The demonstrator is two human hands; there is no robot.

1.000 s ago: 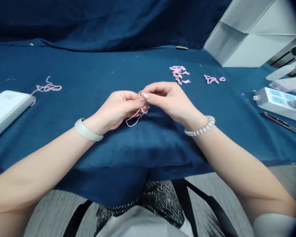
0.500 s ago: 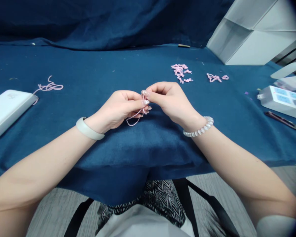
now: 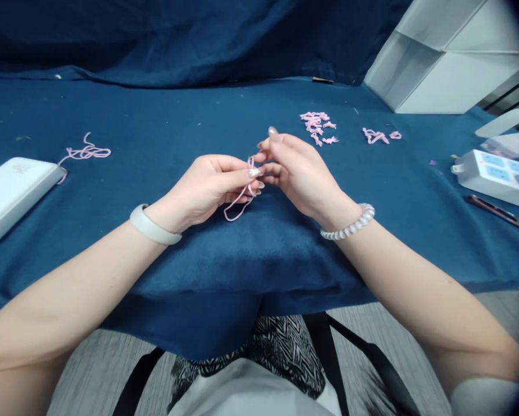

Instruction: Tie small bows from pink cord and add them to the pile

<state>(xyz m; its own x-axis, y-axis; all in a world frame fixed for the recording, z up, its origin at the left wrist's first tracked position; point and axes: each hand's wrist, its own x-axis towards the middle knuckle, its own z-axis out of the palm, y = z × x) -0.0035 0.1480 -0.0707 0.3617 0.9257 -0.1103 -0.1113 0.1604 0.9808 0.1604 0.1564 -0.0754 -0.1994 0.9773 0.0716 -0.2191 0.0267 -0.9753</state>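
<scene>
Blue cloth (image 3: 155, 127) lies before you, pink cord (image 3: 230, 221) in your left hand (image 3: 207, 188).
Well right of the white block (image 3: 21, 196), your left thumb and fingers pinch the cord, its loop hanging below. Your right hand (image 3: 300, 173) is farther right, thumb spread from bent fingers; whether they touch the cord is unclear. Loose strands (image 3: 88, 152) lie beside the block.

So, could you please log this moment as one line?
left hand: pinching pink cord | right hand: close beside, thumb raised | small pink pieces: on blue cloth
</scene>
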